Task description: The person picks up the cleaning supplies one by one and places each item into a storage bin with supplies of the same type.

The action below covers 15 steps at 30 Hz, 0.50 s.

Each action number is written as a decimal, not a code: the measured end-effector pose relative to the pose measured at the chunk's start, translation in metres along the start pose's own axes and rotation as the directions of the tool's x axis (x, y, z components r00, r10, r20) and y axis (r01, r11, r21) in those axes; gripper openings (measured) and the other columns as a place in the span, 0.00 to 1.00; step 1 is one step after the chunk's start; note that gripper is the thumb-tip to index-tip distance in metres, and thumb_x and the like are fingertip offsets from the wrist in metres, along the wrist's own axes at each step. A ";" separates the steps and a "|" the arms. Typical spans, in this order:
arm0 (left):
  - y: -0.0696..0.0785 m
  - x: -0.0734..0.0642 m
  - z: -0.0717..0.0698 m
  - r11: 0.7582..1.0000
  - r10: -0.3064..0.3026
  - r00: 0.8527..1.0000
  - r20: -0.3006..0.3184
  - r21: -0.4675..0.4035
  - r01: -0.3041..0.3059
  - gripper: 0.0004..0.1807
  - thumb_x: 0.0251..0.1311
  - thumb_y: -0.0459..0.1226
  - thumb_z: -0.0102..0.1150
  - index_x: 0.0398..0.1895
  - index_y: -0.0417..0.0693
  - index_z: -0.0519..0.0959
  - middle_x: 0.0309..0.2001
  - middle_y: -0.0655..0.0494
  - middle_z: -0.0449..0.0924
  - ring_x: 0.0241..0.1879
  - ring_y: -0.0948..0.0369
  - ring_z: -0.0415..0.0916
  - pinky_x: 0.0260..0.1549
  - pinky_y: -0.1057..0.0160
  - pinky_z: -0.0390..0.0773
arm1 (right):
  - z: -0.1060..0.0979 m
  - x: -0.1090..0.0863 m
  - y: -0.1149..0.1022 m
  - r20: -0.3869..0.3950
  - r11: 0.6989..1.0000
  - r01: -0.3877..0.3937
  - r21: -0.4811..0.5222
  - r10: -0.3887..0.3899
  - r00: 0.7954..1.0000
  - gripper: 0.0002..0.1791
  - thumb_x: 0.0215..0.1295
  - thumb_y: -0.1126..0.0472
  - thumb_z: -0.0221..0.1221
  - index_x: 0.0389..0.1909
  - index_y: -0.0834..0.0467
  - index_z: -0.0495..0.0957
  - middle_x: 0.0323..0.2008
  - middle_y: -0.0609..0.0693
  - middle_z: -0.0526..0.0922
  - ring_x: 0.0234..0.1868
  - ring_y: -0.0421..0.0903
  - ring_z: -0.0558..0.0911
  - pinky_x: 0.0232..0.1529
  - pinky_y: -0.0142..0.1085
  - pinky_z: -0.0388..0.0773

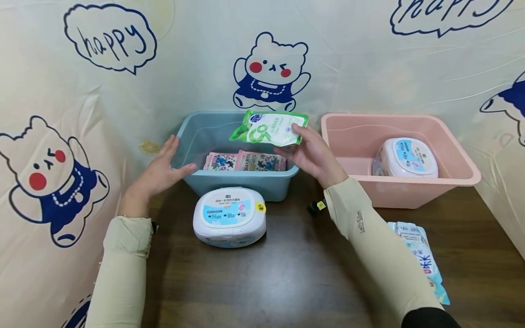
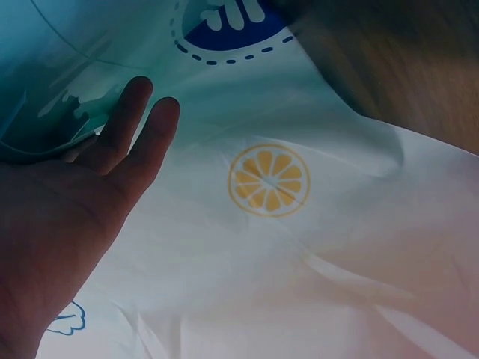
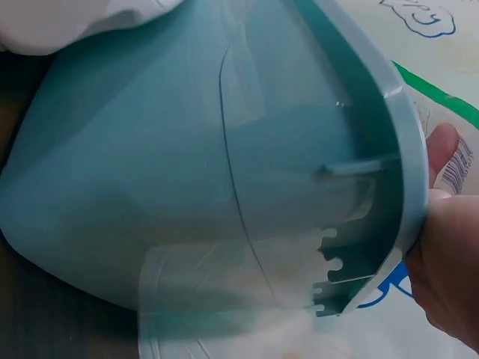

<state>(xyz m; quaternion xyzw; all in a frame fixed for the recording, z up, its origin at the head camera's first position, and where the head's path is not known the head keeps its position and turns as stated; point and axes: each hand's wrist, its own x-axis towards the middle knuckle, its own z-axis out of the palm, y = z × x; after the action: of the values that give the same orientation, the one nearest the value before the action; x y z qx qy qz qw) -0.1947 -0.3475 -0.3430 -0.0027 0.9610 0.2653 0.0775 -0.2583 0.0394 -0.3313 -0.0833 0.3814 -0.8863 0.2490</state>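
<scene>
My right hand [image 1: 313, 157] pinches a green and white plastic packet [image 1: 268, 128] by its right end, thumb on top, over the blue bin [image 1: 283, 186]. In the right wrist view, the packet's barcode side [image 3: 458, 164] shows beside the fingers, past the bin's rim. My left hand [image 1: 160, 173] is at the bin's left rim with fingers extended and thumb spread over the edge; it grips nothing. Inside the bin lie pink patterned packets [image 1: 262, 161]. A white lidded tub [image 1: 229, 223] with a blue label stands on the table right in front of the bin.
To the right is a pink bin [image 1: 389, 186] with a similar white tub [image 1: 415, 157] in it. A blue and white pouch [image 1: 424, 259] lies on the wooden table [image 1: 262, 287], partly behind the right forearm. A printed cloth [image 1: 197, 68] hangs behind and at the left.
</scene>
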 end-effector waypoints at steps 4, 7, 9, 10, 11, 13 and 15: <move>0.001 0.001 -0.001 1.000 -0.004 1.000 -0.002 -0.005 0.004 0.61 0.60 0.70 0.54 0.81 0.62 0.27 0.80 0.63 0.17 0.77 0.36 0.29 0.61 0.21 0.45 | 0.000 0.007 -0.002 -0.003 1.000 0.004 0.000 -0.004 1.000 0.24 0.82 0.57 0.44 0.76 0.49 0.59 0.71 0.55 0.67 0.64 0.54 0.72 0.66 0.53 0.66; 0.001 0.001 -0.001 1.000 -0.007 1.000 0.000 -0.005 0.007 0.61 0.60 0.70 0.54 0.81 0.62 0.27 0.80 0.63 0.17 0.77 0.36 0.29 0.61 0.21 0.46 | 0.000 0.013 -0.002 0.000 1.000 -0.003 -0.005 0.003 1.000 0.24 0.82 0.57 0.45 0.75 0.49 0.60 0.71 0.56 0.67 0.64 0.54 0.72 0.68 0.54 0.65; 0.000 0.001 -0.001 1.000 -0.009 1.000 0.000 -0.005 0.009 0.61 0.60 0.70 0.54 0.81 0.61 0.27 0.80 0.63 0.17 0.77 0.36 0.29 0.61 0.21 0.46 | 0.000 0.016 -0.002 0.001 1.000 -0.008 -0.006 0.008 1.000 0.24 0.82 0.57 0.46 0.75 0.50 0.60 0.70 0.56 0.68 0.63 0.54 0.72 0.67 0.54 0.65; 0.000 0.001 -0.001 1.000 -0.009 1.000 0.000 -0.005 0.009 0.61 0.60 0.70 0.54 0.81 0.61 0.27 0.80 0.63 0.17 0.77 0.36 0.29 0.61 0.21 0.46 | 0.000 0.018 -0.002 0.002 1.000 -0.010 -0.008 0.010 1.000 0.24 0.82 0.57 0.46 0.75 0.50 0.61 0.70 0.56 0.68 0.63 0.54 0.73 0.67 0.53 0.65; 0.000 0.000 -0.001 1.000 -0.008 1.000 -0.001 -0.005 0.008 0.61 0.60 0.70 0.54 0.81 0.61 0.27 0.80 0.63 0.18 0.77 0.36 0.29 0.61 0.21 0.46 | 0.000 0.020 -0.002 0.003 1.000 -0.013 -0.009 0.013 1.000 0.24 0.82 0.57 0.45 0.75 0.50 0.61 0.70 0.56 0.68 0.62 0.54 0.73 0.66 0.53 0.66; 0.000 0.000 -0.001 1.000 -0.005 1.000 -0.004 -0.003 0.005 0.61 0.60 0.70 0.54 0.81 0.61 0.27 0.80 0.63 0.18 0.77 0.37 0.29 0.61 0.21 0.46 | 0.001 0.024 -0.001 -0.004 1.000 -0.019 -0.002 0.019 1.000 0.24 0.82 0.57 0.46 0.75 0.50 0.61 0.70 0.56 0.69 0.61 0.54 0.73 0.65 0.53 0.67; 0.000 0.000 0.000 1.000 -0.003 1.000 -0.007 -0.003 0.003 0.60 0.60 0.70 0.54 0.81 0.61 0.27 0.80 0.63 0.18 0.77 0.37 0.29 0.61 0.22 0.45 | 0.002 0.028 0.000 -0.010 1.000 -0.028 0.005 0.028 1.000 0.24 0.81 0.58 0.47 0.75 0.50 0.61 0.69 0.56 0.69 0.61 0.54 0.74 0.65 0.53 0.67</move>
<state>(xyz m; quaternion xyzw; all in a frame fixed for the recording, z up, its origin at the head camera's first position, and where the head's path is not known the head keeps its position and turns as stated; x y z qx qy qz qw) -0.1946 -0.3476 -0.3427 -0.0053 0.9609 0.2665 0.0747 -0.2820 0.0240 -0.3310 -0.0729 0.3817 -0.8840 0.2598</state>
